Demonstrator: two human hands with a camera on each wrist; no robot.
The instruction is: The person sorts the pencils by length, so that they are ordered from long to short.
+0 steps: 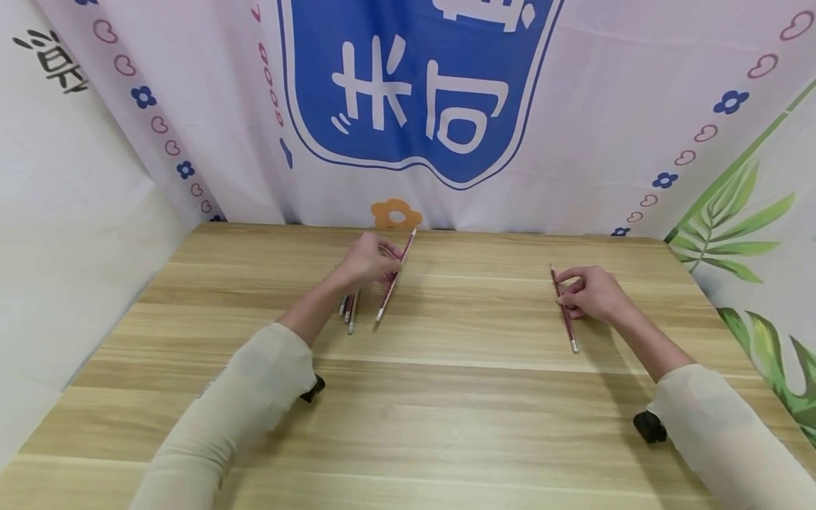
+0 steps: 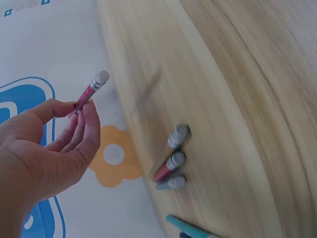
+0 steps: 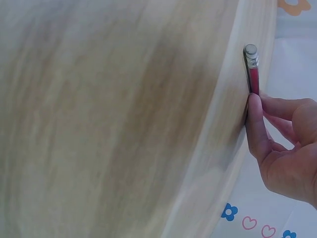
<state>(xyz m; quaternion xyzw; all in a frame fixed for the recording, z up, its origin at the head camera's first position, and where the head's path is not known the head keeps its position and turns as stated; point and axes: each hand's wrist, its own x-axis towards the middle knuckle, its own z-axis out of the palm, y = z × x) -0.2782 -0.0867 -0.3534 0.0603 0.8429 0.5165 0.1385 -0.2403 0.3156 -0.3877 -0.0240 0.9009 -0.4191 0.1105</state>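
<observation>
My left hand (image 1: 370, 261) pinches a dark red pencil (image 1: 389, 290) between thumb and fingertips. In the left wrist view this pencil (image 2: 89, 93) is raised off the wood, its eraser end toward the camera and its shadow apart from it. Beneath the left hand lie several more pencils (image 1: 349, 312), partly hidden by the hand and forearm; their eraser ends (image 2: 177, 159) point toward the person. Far to the right, my right hand (image 1: 593, 292) pinches another dark red pencil (image 1: 566, 319). Its white eraser end (image 3: 251, 52) points toward the person, close to the table top.
The wooden table (image 1: 446, 425) ends at a printed curtain (image 1: 242, 142) along the back. Another leaf-printed cloth (image 1: 752, 227) hangs at the right. In the left wrist view a teal object (image 2: 190, 228) lies near the pencils, mostly cut off by the frame.
</observation>
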